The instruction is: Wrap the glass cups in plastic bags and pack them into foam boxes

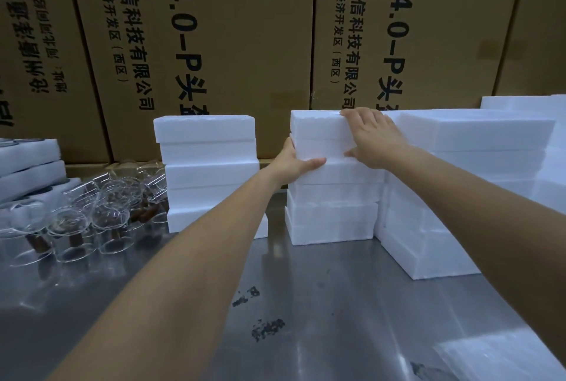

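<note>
A white foam box (pixel 320 135) tops the middle stack of foam boxes on the steel table (pixel 306 304). My left hand (pixel 295 161) grips the box's left end, thumb along its lower front edge and fingers behind it. My right hand (pixel 375 135) lies over its top right corner, fingers spread on top and thumb on the front face. Several clear glass cups (pixel 92 212) stand at the left of the table.
Another stack of foam boxes (pixel 211 172) stands to the left of the middle stack, and more foam stacks (pixel 459 197) crowd the right. Foam trays (pixel 27 166) sit at far left. Large cardboard cartons (pixel 214 43) wall the back.
</note>
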